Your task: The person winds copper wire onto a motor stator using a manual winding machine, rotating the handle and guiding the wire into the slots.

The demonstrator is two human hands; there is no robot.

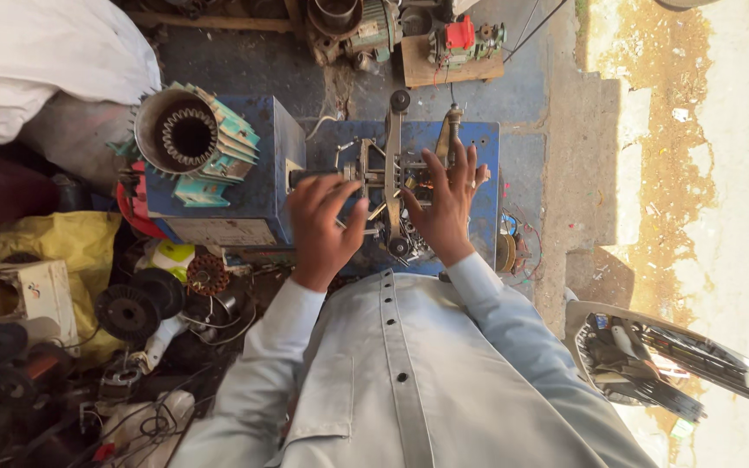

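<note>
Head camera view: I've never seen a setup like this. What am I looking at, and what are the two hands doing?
This single picture comes from a camera worn on the person's head, looking straight down over their pale shirt. Both bare hands reach onto a small metal winding device mounted on a blue stand. The left hand curls around a dark handle at the device's left side. The right hand rests spread open over its metal frame; whether it grips anything cannot be seen. To the left, on a blue box, lies a finned motor housing with its slotted core showing. Spools, wire and motor parts lie on the floor below it.
</note>
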